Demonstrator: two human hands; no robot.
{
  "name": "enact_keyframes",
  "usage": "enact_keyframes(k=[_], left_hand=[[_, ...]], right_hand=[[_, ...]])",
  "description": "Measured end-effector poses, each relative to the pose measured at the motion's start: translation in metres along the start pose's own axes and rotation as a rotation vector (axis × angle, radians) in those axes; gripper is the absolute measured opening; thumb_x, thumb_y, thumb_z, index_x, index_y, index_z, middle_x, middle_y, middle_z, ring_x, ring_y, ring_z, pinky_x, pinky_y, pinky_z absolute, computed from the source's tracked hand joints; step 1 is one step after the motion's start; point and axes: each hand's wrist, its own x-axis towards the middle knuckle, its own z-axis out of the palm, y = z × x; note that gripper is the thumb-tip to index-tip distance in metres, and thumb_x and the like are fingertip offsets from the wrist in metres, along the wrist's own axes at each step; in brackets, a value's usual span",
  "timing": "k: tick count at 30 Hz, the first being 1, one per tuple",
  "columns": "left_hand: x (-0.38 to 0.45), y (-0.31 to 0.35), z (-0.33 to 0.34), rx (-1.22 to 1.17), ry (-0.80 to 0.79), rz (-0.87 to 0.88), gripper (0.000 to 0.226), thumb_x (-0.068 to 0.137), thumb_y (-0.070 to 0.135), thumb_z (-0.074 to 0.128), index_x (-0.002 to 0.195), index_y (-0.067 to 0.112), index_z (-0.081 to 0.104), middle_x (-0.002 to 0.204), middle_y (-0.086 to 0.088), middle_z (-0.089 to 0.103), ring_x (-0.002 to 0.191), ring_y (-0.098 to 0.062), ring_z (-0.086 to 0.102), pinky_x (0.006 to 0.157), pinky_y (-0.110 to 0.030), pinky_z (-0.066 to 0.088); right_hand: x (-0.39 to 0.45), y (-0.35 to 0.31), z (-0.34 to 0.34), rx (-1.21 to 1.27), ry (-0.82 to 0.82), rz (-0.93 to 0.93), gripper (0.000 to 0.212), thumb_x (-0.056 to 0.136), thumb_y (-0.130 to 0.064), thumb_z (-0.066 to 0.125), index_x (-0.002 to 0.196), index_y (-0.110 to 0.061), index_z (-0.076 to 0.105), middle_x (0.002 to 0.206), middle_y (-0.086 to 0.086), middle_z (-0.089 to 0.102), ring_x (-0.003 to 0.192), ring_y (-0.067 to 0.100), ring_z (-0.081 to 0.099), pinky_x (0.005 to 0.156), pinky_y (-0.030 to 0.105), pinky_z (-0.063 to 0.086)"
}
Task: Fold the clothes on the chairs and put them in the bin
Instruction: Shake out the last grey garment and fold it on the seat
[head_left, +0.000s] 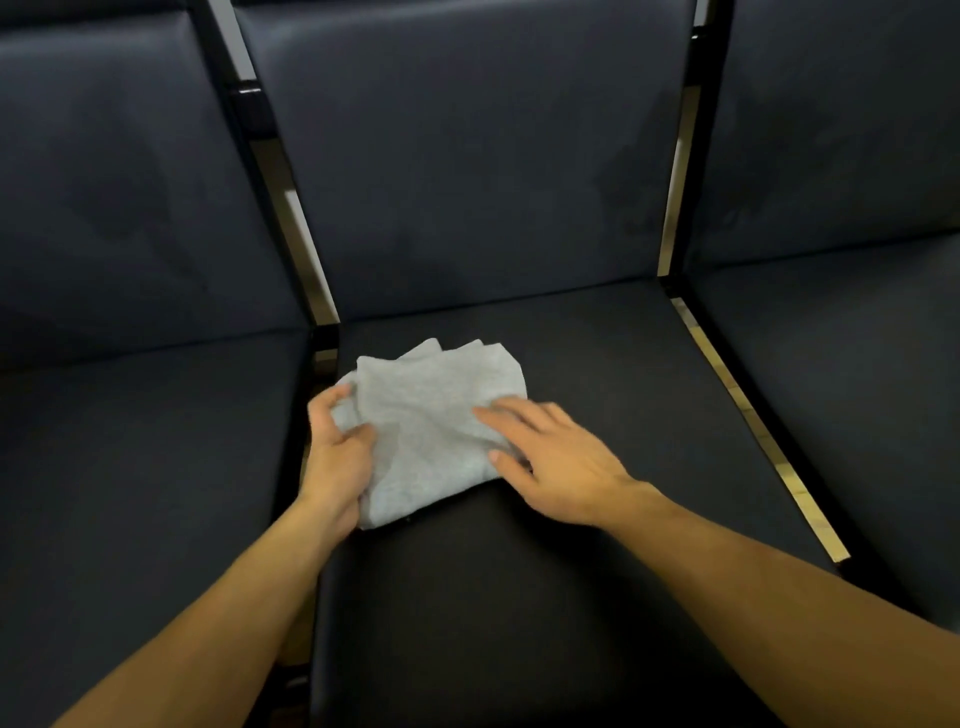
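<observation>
Two bare forearms reach in from the bottom edge, closest to the camera, and meet over the middle chair's seat (545, 571). The left hand (337, 452) is curled round the left edge of a small grey garment (431, 415), thumb on top of the cloth and fingers wrapped round its bunched corner, so it is grasping the fabric. The right hand (550, 457) lies flat on the garment's right side with fingers straight and spread, pressing down without gripping.

The garment is folded into a compact, slightly rumpled bundle and rests on the left half of the dark seat cushion, its left edge close to the gap beside the neighbouring chair.

The seat and its upright backrest (467, 156) are covered in dark navy material. A matching chair stands on the left (130, 467) and another on the right (857, 364), the three set side by side in a row. Glossy black frame rails with pale reflective strips (758, 431) run between them, and lighter flooring shows through the narrow gaps.
</observation>
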Motion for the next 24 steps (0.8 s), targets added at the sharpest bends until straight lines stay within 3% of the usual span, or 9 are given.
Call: enact_keyframes(k=[4, 7, 9, 11, 14, 16, 18, 21, 24], left_hand=[[-0.003, -0.003, -0.001, -0.076, -0.048, -0.040, 0.042, 0.102, -0.001, 0.045, 0.104, 0.026, 0.077, 0.127, -0.001, 0.065, 0.110, -0.027, 0.067, 0.087, -0.049, 0.061], [-0.002, -0.003, -0.013, 0.082, 0.041, 0.117, 0.037, 0.101, 0.002, 0.049, 0.103, 0.027, 0.077, 0.101, -0.002, 0.068, 0.086, -0.021, 0.064, 0.078, -0.040, 0.060], [0.000, -0.002, -0.024, 0.531, 0.057, 0.330, 0.031, 0.100, 0.019, 0.056, 0.127, 0.031, 0.064, 0.102, -0.004, 0.061, 0.086, -0.017, 0.053, 0.077, -0.033, 0.052], [0.008, -0.005, -0.032, 0.914, 0.047, 0.342, 0.059, 0.095, 0.047, 0.062, 0.148, 0.042, 0.038, 0.128, 0.003, 0.042, 0.116, -0.021, 0.040, 0.101, -0.041, 0.043], [0.013, -0.005, -0.033, 0.822, -0.056, 0.052, 0.075, 0.091, 0.061, 0.060, 0.151, 0.055, 0.016, 0.140, -0.007, 0.033, 0.132, -0.034, 0.037, 0.110, -0.049, 0.038], [0.014, -0.008, -0.034, 0.791, -0.058, 0.042, 0.070, 0.095, 0.056, 0.058, 0.151, 0.057, 0.016, 0.132, -0.009, 0.042, 0.130, -0.036, 0.042, 0.108, -0.050, 0.040], [0.012, -0.009, -0.034, 0.877, -0.015, 0.198, 0.062, 0.099, 0.041, 0.056, 0.152, 0.051, 0.025, 0.128, -0.007, 0.045, 0.126, -0.032, 0.044, 0.105, -0.048, 0.041], [0.013, -0.007, -0.028, 0.863, -0.037, 0.368, 0.054, 0.100, 0.017, 0.056, 0.148, 0.041, 0.044, 0.141, -0.004, 0.042, 0.114, -0.021, 0.049, 0.100, -0.040, 0.048], [0.015, 0.004, -0.023, 0.687, -0.118, 0.230, 0.055, 0.096, 0.008, 0.063, 0.141, 0.038, 0.055, 0.145, 0.001, 0.037, 0.114, -0.014, 0.048, 0.093, -0.028, 0.048]], right_hand=[[-0.002, 0.003, 0.004, -0.027, -0.056, 0.085, 0.049, 0.105, -0.052, 0.025, 0.153, -0.042, 0.028, 0.159, -0.019, 0.024, 0.131, 0.016, 0.031, 0.111, 0.035, 0.034], [0.001, 0.006, 0.002, 0.049, -0.009, 0.161, 0.047, 0.105, -0.049, 0.027, 0.151, -0.040, 0.033, 0.150, -0.017, 0.035, 0.120, 0.015, 0.037, 0.102, 0.033, 0.041], [0.004, 0.008, 0.000, 0.122, 0.025, 0.248, 0.047, 0.105, -0.050, 0.030, 0.151, -0.041, 0.032, 0.144, -0.012, 0.038, 0.122, 0.015, 0.038, 0.099, 0.033, 0.042], [0.006, 0.008, -0.002, 0.147, 0.011, 0.308, 0.050, 0.103, -0.052, 0.033, 0.152, -0.041, 0.028, 0.142, -0.009, 0.038, 0.127, 0.016, 0.037, 0.100, 0.034, 0.043], [0.012, 0.003, -0.003, 0.215, -0.003, 0.359, 0.054, 0.101, -0.055, 0.040, 0.151, -0.043, 0.025, 0.134, -0.004, 0.043, 0.124, 0.018, 0.043, 0.101, 0.037, 0.046], [0.016, -0.001, -0.003, 0.298, 0.016, 0.409, 0.055, 0.099, -0.056, 0.043, 0.150, -0.044, 0.026, 0.125, -0.002, 0.049, 0.112, 0.019, 0.053, 0.096, 0.038, 0.049], [0.020, -0.004, -0.003, 0.357, 0.024, 0.450, 0.056, 0.098, -0.056, 0.045, 0.150, -0.044, 0.026, 0.116, -0.003, 0.055, 0.104, 0.018, 0.056, 0.090, 0.036, 0.050], [0.025, -0.009, -0.001, 0.382, 0.019, 0.464, 0.058, 0.096, -0.053, 0.051, 0.148, -0.045, 0.026, 0.109, -0.004, 0.060, 0.098, 0.018, 0.060, 0.087, 0.037, 0.053], [0.032, -0.013, -0.001, 0.319, -0.007, 0.453, 0.060, 0.093, -0.051, 0.055, 0.146, -0.045, 0.027, 0.103, 0.000, 0.060, 0.093, 0.022, 0.060, 0.083, 0.040, 0.055]])
